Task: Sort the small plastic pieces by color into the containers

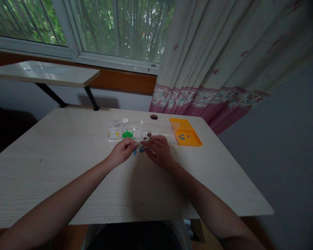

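Observation:
My left hand (123,150) and my right hand (158,149) rest close together on the pale wooden table (54,163), fingertips almost meeting over a few small blue beads (138,150). Both hands are curled in a pinch; what the fingers grip is too small to make out. Just behind them lies a clear compartment box (135,131) with green beads (127,134), a few yellow beads (117,133) and dark brown beads (149,135). To the right of the box sits an orange tray (191,139) with a few blue beads (182,136) in it.
A round cable hole (153,117) sits near the table's far edge. Behind the table are a small white shelf (47,73) on black legs, a window, and a floral curtain (219,69) hanging at the right. The table's right edge drops off beside a grey wall.

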A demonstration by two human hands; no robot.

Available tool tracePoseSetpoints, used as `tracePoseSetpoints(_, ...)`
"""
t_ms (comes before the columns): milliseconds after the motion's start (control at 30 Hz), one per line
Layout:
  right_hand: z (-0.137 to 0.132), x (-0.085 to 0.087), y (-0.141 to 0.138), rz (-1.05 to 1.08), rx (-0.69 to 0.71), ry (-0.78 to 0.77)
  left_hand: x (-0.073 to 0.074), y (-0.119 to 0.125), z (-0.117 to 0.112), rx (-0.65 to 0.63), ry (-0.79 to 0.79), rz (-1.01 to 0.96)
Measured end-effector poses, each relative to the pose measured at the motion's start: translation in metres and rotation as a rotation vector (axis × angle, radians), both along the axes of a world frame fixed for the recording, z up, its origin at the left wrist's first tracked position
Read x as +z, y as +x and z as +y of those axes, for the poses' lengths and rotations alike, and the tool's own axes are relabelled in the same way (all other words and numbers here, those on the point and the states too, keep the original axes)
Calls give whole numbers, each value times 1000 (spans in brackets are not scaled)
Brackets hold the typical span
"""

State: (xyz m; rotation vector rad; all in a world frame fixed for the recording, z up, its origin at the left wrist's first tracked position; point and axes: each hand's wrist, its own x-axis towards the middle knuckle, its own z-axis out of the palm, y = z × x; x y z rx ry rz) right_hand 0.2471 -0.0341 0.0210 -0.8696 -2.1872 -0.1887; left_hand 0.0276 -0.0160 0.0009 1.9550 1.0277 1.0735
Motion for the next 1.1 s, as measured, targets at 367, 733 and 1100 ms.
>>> tracePoseSetpoints(367, -8, 2, -20, 78, -50, -25, 0, 0, -2, -19, -39, -36)
tracePoseSetpoints(733, -3, -1, -10, -2, -55, -57, 0, -1, -3, 6, 74, 46)
tracePoseSetpoints(1100, 48, 4, 129, 152, -800, -243, 6, -21, 6, 39, 335, 369)
